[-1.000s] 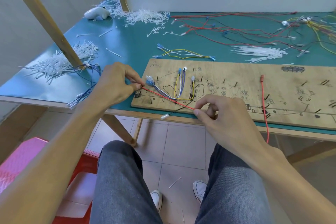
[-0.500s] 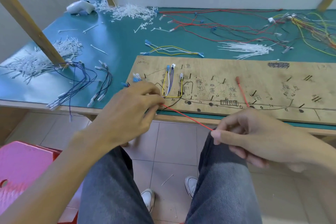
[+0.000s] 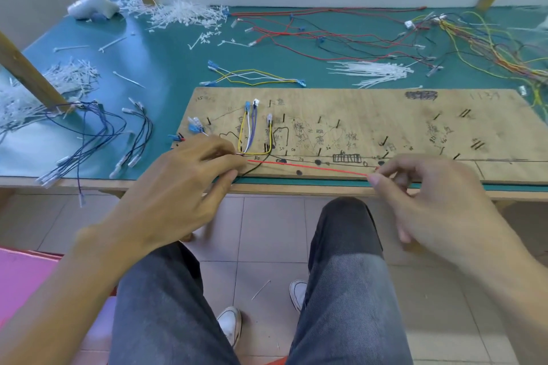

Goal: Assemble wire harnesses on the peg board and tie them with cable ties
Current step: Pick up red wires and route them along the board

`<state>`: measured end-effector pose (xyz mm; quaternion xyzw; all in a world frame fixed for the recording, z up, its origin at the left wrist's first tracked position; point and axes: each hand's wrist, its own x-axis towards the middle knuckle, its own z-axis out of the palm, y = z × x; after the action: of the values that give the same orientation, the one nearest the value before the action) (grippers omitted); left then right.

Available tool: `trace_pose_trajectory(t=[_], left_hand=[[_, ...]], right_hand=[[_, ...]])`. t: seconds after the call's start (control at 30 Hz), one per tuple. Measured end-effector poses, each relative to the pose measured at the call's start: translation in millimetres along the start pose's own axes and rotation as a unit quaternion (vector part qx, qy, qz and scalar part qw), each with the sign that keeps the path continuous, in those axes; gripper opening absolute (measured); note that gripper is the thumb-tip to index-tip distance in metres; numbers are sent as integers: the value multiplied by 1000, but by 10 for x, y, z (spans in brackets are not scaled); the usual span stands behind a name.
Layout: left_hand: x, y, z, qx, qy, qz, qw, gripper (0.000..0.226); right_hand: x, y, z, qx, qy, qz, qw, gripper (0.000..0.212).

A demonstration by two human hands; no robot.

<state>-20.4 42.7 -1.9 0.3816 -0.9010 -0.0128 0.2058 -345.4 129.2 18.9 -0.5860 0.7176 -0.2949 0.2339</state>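
A wooden peg board (image 3: 370, 115) with black pegs and pen markings lies on the teal table. Yellow, white and purple wires (image 3: 247, 133) loop around pegs at its left. A red wire (image 3: 308, 168) runs taut along the board's front edge. My left hand (image 3: 189, 187) pinches the wire's left end beside the yellow loop. Over at the right, my right hand (image 3: 427, 195) pinches the same wire between thumb and forefinger. A thin black wire (image 3: 252, 170) trails off the board's edge by my left hand.
White cable ties lie in a bundle (image 3: 373, 71) behind the board and in heaps (image 3: 184, 13) at the back left. Blue wires (image 3: 95, 133) sprawl at the left, red and yellow wires (image 3: 355, 35) at the back right. A wooden post (image 3: 26, 68) stands at the left.
My right hand has slid to the right and up onto the board's front edge, drawing the red wire out flat and level. My left hand stays pinched near the yellow loop.
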Motion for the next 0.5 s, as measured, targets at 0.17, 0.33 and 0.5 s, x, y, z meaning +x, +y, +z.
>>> trace_pose_trajectory(t=[0.17,0.33,0.5], left_hand=[[-19,19,34,19,-4,-4,1000,39],[-10,23,57,28,-6,-19,999,38],[-5,17,85,40,3,-23,999,38]], right_hand=[[281,27,-146,-130,123,-24,983,33],[253,113,-441,-151,133,-7,979,43],[348,158,-305,-152,142,-27,978,23]])
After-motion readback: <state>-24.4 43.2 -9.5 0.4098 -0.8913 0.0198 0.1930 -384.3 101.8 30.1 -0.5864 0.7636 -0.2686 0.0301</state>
